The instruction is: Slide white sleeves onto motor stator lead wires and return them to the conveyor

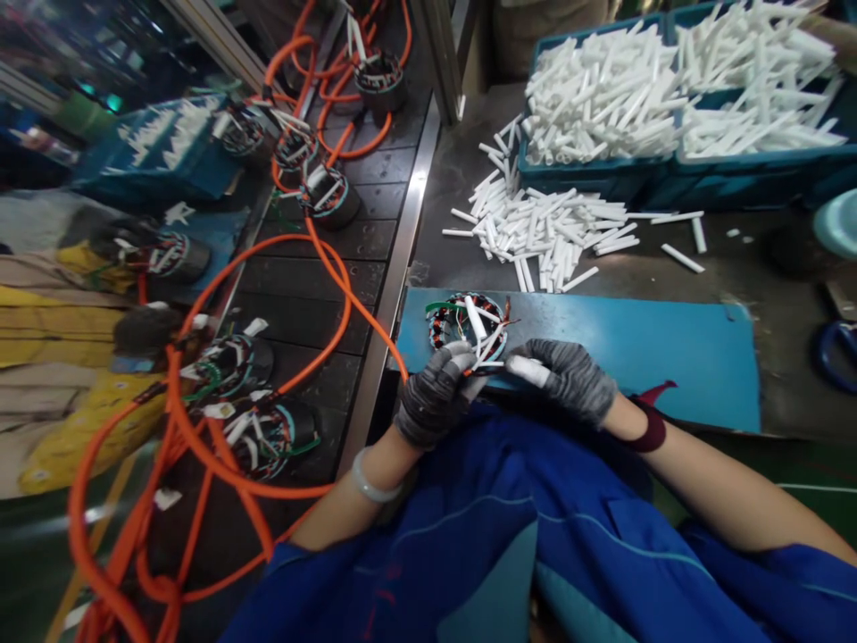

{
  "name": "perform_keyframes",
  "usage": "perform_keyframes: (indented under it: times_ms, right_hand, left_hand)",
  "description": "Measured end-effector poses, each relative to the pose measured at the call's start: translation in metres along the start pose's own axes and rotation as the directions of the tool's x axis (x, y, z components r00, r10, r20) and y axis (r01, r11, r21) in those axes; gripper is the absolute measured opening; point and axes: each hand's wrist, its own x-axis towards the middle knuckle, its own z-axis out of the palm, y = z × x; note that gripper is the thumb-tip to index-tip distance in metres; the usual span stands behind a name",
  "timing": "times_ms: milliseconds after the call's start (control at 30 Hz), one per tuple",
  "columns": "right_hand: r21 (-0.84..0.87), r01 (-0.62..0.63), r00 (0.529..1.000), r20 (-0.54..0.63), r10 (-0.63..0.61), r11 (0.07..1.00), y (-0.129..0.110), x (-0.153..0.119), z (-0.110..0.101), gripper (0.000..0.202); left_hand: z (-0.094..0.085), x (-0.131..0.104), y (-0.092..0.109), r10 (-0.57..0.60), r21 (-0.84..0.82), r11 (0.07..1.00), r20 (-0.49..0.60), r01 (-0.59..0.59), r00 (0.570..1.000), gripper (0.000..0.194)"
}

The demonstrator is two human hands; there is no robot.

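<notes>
A motor stator [442,330] with wound coils, thin wires and white sleeves stands on the blue mat [622,348] in front of me. My left hand [438,388], in a grey glove with pale fingertips, is closed at the stator's near edge, pinching a thin white sleeve [492,363] that points right. Close to that sleeve's right end is my right hand [562,375], gloved too, with thumb and fingers pressed together. Whether it grips the sleeve end or a fine wire is too small to make out. A thicker white tube [475,317] lies across the stator's top.
Loose white sleeves [549,232] lie piled behind the mat. Blue bins [589,179] full of sleeves stand at the back right. Left, a conveyor [361,268] carries more stators [328,196] and orange cables [321,241]. A co-worker's yellow sleeve [73,438] and blue-handled scissors [834,357] flank the scene.
</notes>
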Motion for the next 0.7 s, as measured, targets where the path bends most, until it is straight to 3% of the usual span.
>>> perform_keyframes:
  times_ms: [133, 233, 300, 400, 467, 533, 567, 600, 667, 700]
  right_hand:
    - [-0.273, 0.295, 0.948, -0.033, -0.315, 0.916, 0.001, -0.006, -0.007, 0.036]
    - [-0.362, 0.311, 0.946, 0.025, -0.324, 0.879, 0.003, -0.003, -0.008, 0.042]
    - [-0.290, 0.226, 0.974, 0.091, -0.209, 0.930, 0.002, 0.003, -0.004, 0.045]
    - [0.055, -0.086, 0.965, 0.255, 0.069, 0.995, 0.002, 0.013, 0.011, 0.054]
    - [0.336, -0.316, 0.912, 0.365, 0.186, 0.887, 0.002, 0.018, 0.026, 0.061]
    - [0.473, -0.430, 0.874, 0.433, 0.223, 0.769, 0.001, 0.019, 0.040, 0.066]
    - [0.470, -0.431, 0.873, 0.432, 0.225, 0.770, 0.000, 0.017, 0.045, 0.068]
    - [0.403, -0.384, 0.893, 0.390, 0.224, 0.831, -0.001, 0.015, 0.045, 0.069]
    - [0.122, -0.198, 0.969, 0.171, 0.176, 0.973, -0.003, 0.010, 0.032, 0.069]
    - [-0.048, -0.108, 0.994, 0.025, 0.109, 0.993, -0.003, 0.007, 0.018, 0.065]
  left_hand:
    - [0.001, -0.001, -0.006, -0.024, -0.101, 0.995, -0.009, 0.023, 1.000, 0.023]
    - [0.002, -0.002, -0.008, -0.036, -0.177, 0.984, -0.021, 0.032, 0.999, 0.022]
    - [0.003, -0.003, -0.007, -0.036, -0.163, 0.986, -0.035, 0.030, 0.999, 0.019]
    - [0.004, -0.003, -0.005, -0.024, -0.120, 0.993, -0.068, 0.015, 0.997, 0.018]
    - [0.005, -0.002, -0.005, -0.021, -0.120, 0.993, -0.081, 0.011, 0.997, 0.016]
    - [0.004, -0.001, -0.008, -0.030, -0.150, 0.989, -0.064, 0.020, 0.997, 0.013]
    - [0.004, -0.001, -0.009, -0.035, -0.173, 0.985, -0.043, 0.027, 0.998, 0.011]
    - [0.002, -0.001, -0.012, -0.041, -0.197, 0.980, -0.019, 0.037, 0.999, 0.011]
    - [-0.002, -0.005, -0.016, -0.051, -0.248, 0.967, 0.042, 0.060, 0.998, 0.014]
    - [-0.004, -0.007, -0.019, -0.060, -0.267, 0.960, 0.084, 0.080, 0.995, 0.017]
